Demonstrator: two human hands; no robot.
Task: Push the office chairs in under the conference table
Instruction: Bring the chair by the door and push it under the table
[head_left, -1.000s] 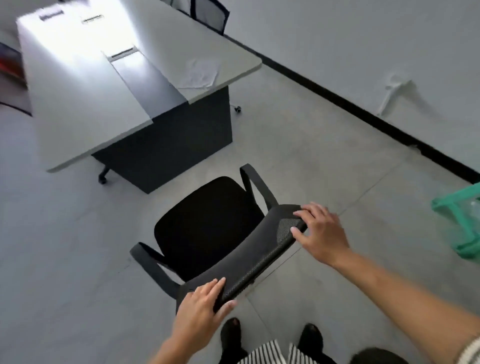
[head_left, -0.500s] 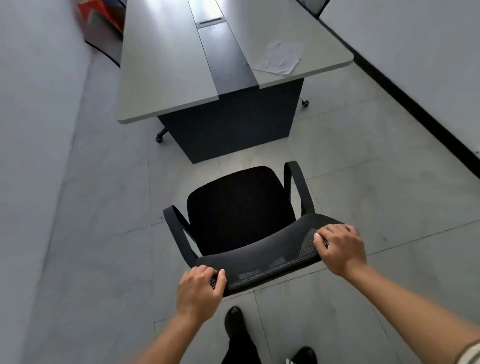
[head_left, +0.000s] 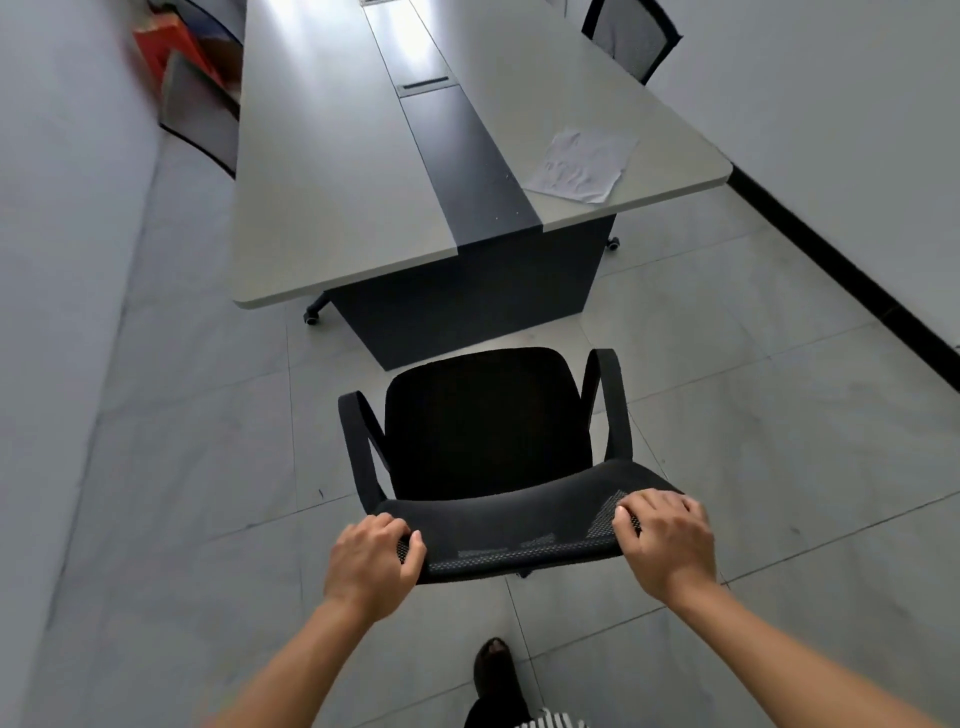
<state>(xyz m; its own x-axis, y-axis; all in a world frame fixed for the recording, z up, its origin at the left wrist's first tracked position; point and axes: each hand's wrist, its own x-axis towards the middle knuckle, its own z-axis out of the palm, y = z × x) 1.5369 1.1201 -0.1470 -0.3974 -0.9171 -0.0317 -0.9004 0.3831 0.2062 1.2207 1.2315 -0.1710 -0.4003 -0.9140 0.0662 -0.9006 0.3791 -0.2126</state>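
Note:
A black office chair (head_left: 485, 431) with a mesh back and two armrests stands on the floor facing the short end of the conference table (head_left: 322, 171). My left hand (head_left: 371, 564) grips the left corner of the backrest's top edge. My right hand (head_left: 667, 543) grips the right corner. The chair's seat front is close to the table's dark end panel (head_left: 467, 306), apart from it. The table has a light grey top with a dark centre strip.
A crumpled sheet of paper (head_left: 582, 163) lies on the table's near right corner. Another black chair (head_left: 631, 36) stands at the far right side of the table. Chair casters (head_left: 311, 317) show under the table. Walls run along both sides.
The chair has turned to face the table end squarely and rolled closer to it. Both hands kept their grip on the backrest; my view swung to the left.

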